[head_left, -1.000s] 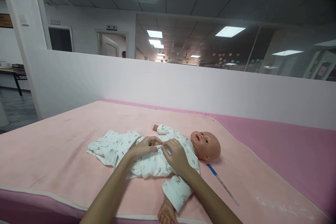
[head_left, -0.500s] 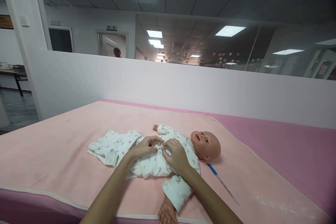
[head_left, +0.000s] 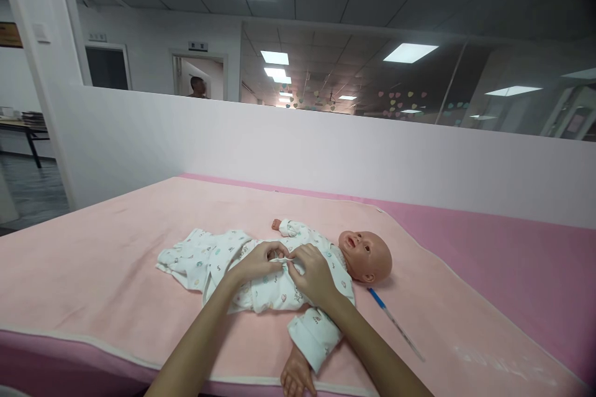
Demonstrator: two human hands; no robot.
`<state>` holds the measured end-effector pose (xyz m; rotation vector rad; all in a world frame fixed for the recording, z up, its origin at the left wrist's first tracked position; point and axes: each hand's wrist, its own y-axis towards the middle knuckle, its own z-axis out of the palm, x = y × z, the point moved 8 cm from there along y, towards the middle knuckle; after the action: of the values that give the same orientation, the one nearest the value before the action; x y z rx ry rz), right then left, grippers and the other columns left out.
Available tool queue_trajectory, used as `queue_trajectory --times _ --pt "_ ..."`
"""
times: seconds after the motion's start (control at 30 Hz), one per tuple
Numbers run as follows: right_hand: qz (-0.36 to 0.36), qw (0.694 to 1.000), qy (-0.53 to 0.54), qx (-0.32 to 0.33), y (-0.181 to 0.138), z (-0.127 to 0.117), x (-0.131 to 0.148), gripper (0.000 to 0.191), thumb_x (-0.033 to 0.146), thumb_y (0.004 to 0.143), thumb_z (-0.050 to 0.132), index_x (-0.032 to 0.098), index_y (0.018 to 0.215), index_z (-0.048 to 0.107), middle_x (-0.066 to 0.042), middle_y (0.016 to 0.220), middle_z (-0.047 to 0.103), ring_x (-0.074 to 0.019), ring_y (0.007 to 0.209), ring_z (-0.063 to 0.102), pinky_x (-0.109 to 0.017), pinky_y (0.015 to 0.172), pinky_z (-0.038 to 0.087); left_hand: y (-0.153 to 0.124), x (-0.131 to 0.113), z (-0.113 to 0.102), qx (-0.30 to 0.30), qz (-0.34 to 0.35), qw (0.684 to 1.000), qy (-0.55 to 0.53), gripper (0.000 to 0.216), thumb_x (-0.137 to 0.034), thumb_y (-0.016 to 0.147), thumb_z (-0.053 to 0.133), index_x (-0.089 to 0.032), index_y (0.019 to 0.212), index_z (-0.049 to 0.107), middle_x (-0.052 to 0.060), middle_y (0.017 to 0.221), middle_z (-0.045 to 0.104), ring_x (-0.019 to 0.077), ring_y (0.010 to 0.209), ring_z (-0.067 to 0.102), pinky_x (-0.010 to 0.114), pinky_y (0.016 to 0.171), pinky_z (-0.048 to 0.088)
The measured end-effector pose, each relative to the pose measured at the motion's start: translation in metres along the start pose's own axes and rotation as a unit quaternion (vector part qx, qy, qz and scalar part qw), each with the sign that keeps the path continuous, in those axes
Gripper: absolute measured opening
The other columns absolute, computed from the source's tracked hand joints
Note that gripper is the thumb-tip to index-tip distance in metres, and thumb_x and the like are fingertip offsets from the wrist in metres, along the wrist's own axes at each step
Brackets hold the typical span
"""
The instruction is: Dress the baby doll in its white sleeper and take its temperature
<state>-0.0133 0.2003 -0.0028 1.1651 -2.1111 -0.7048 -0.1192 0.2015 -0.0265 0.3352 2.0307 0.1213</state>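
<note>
A baby doll (head_left: 367, 255) lies on its back with its head to the right. It wears a white patterned top (head_left: 277, 293) and matching trousers (head_left: 198, 259). Both my hands meet over the middle of the top. My left hand (head_left: 258, 262) is closed, pinching a small white strip of the clothing. From the other side my right hand (head_left: 311, 270) pinches the same spot with thumb and fingers. Whether the strip is a tie or the top's edge, I cannot tell. One doll arm points away from me; the other reaches under my right forearm towards the near edge.
A thermometer-like clear stick with a blue end (head_left: 395, 322) lies right of the doll. Beneath is a pale pink mat (head_left: 93, 273) over a darker pink surface (head_left: 512, 248). A white partition (head_left: 326, 149) stands behind. A person (head_left: 198, 87) is in the far doorway.
My hands keep their pinch at the same place on the top. The doll has not moved. In the doorway the person has shifted a little to the left.
</note>
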Motion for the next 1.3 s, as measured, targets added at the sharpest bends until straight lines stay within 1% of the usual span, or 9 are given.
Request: queue_trajectory --times 0.13,0.23,0.37,0.5,0.67,0.9,1.13,1.2,1.3 --pt "0.002 1.000 0.013 0.002 0.000 0.000 0.000 0.008 0.012 0.075 0.049 0.019 0.073 0.052 0.000 0.072 0.055 -0.0152 0.073 0.048 -0.029 0.069 0.037 -0.002 -0.004 0.001 0.005 -0.005 1.000 -0.024 0.020 -0.021 0.066 0.050 -0.016 0.085 0.057 -0.004 0.065 0.043 0.0075 0.058 0.034 0.020 0.052 0.026" --pt "0.002 1.000 0.014 0.002 0.000 -0.001 0.000 0.008 0.012 0.075 0.050 0.019 0.073 0.052 0.000 0.073 0.056 -0.0153 0.074 0.048 -0.029 0.069 0.037 -0.003 -0.006 -0.001 -0.001 -0.016 0.999 -0.040 0.021 -0.018 0.063 0.051 -0.015 0.083 0.056 -0.003 0.069 0.044 0.0072 0.059 0.034 0.020 0.052 0.027" --pt "-0.001 1.000 0.009 -0.001 0.001 -0.001 0.000 0.008 0.013 0.077 0.050 0.019 0.073 0.053 -0.001 0.074 0.057 -0.0152 0.074 0.049 -0.029 0.069 0.038 -0.003 -0.005 -0.002 -0.010 -0.035 0.999 -0.040 0.020 -0.017 0.061 0.051 -0.015 0.080 0.057 -0.004 0.066 0.043 0.0066 0.056 0.031 0.019 0.050 0.025" --pt "0.011 1.000 -0.001 -0.005 0.000 0.000 -0.004 0.009 0.014 0.078 0.049 0.020 0.074 0.054 -0.001 0.074 0.057 -0.0157 0.074 0.050 -0.029 0.068 0.039 -0.002 -0.005 -0.004 -0.018 -0.030 0.999 -0.030 0.019 -0.017 0.061 0.051 -0.015 0.078 0.058 -0.004 0.063 0.044 0.0065 0.054 0.030 0.020 0.050 0.024" --pt "0.020 1.000 -0.002 -0.013 0.000 0.003 -0.008 0.009 0.015 0.079 0.049 0.020 0.074 0.055 -0.002 0.074 0.058 -0.0163 0.074 0.051 -0.029 0.068 0.039 -0.003 -0.003 -0.004 -0.014 -0.045 0.998 -0.039 0.019 -0.015 0.059 0.051 -0.015 0.077 0.059 -0.006 0.057 0.040 0.0062 0.052 0.028 0.021 0.048 0.020" --pt "0.040 0.999 0.002 -0.024 0.001 0.002 -0.010 0.011 0.014 0.076 0.050 0.019 0.067 0.051 -0.001 0.070 0.056 -0.0157 0.071 0.049 -0.028 0.066 0.039 -0.003 -0.001 -0.004 -0.012 -0.057 0.997 -0.051 0.017 -0.016 0.059 0.053 -0.015 0.075 0.057 -0.006 0.054 0.035 0.0065 0.053 0.030 0.020 0.049 0.022" --pt "0.045 0.998 -0.006 -0.040 0.000 0.000 -0.010 0.011 0.012 0.072 0.049 0.020 0.065 0.046 0.000 0.066 0.052 -0.0147 0.067 0.047 -0.026 0.061 0.037 -0.006 -0.007 -0.006 -0.010 -0.068 0.993 -0.094 0.017 -0.017 0.057 0.056 -0.016 0.074 0.052 -0.008 0.053 0.033 0.0054 0.051 0.029 0.020 0.050 0.023" --pt "0.044 0.998 -0.009 -0.039 0.000 -0.001 -0.009 0.011 0.012 0.071 0.050 0.020 0.065 0.045 0.001 0.066 0.051 -0.0144 0.067 0.047 -0.026 0.062 0.037 -0.006 -0.006 -0.006 -0.014 -0.069 0.992 -0.107 0.015 -0.017 0.056 0.057 -0.016 0.069 0.049 -0.008 0.054 0.035 0.0054 0.052 0.030 0.020 0.050 0.024" --pt "0.045 0.998 -0.007 -0.036 0.001 -0.001 -0.009 0.011 0.012 0.071 0.050 0.020 0.065 0.045 0.001 0.067 0.051 -0.0146 0.068 0.047 -0.027 0.062 0.036 -0.006 -0.003 -0.005 -0.016 -0.066 0.989 -0.130 0.017 -0.016 0.054 0.056 -0.017 0.062 0.041 -0.007 0.060 0.042 0.0055 0.055 0.034 0.019 0.052 0.025"
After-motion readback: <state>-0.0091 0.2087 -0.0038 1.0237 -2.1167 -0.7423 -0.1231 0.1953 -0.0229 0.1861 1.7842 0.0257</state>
